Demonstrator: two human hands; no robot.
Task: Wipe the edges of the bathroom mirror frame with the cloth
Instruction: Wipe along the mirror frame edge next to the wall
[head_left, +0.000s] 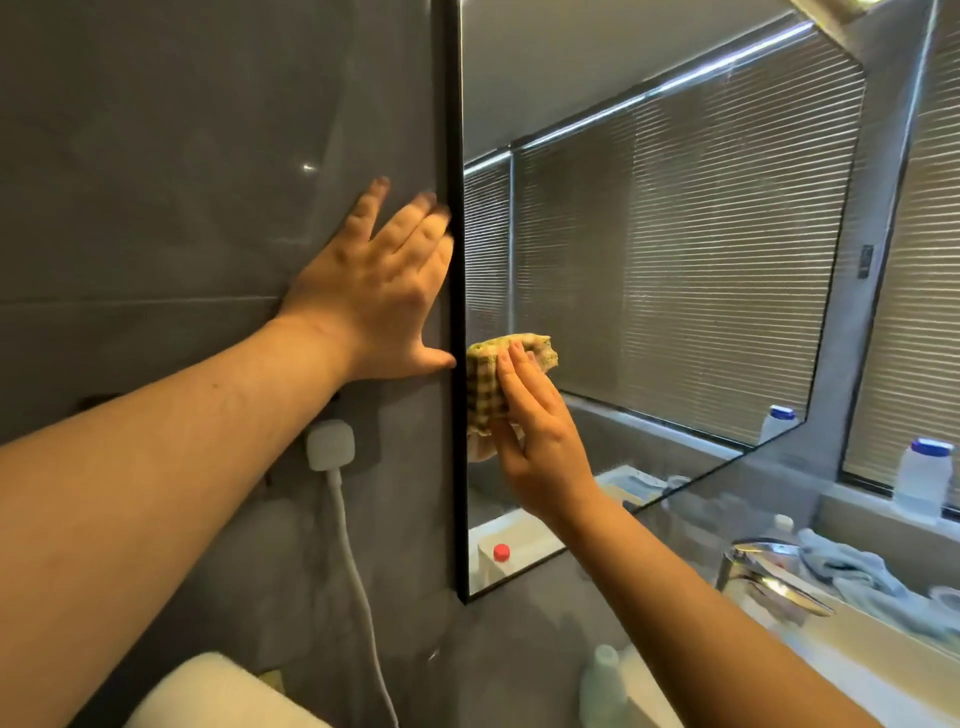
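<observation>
A glossy grey tiled wall (156, 156) fills the left side of this bathroom, and a tall mirror with a thin black metal frame (456, 291) hangs on it, its left edge running straight up and down. The left hand (374, 301) lies flat on the tile, fingers (415, 223) straight and slightly spread, pointing up, the thumb tip touching the frame's edge. Just below that thumb, the right hand (535, 431) presses a folded yellow-and-brown checked woven cloth (493, 379) against the glass right beside the frame; its fingers lie together along the cloth's right side, and the thumb seems to tuck under the lower fold, though that part is hard to see. The cloth's long axis runs vertically, parallel with the frame, its soft folded top turned rightward. Below the left wrist a white plastic plug (331, 444) with a smooth white cable (358, 571) sits in the wall. Right of the right forearm stands a shiny chrome tap (769, 571).
</observation>
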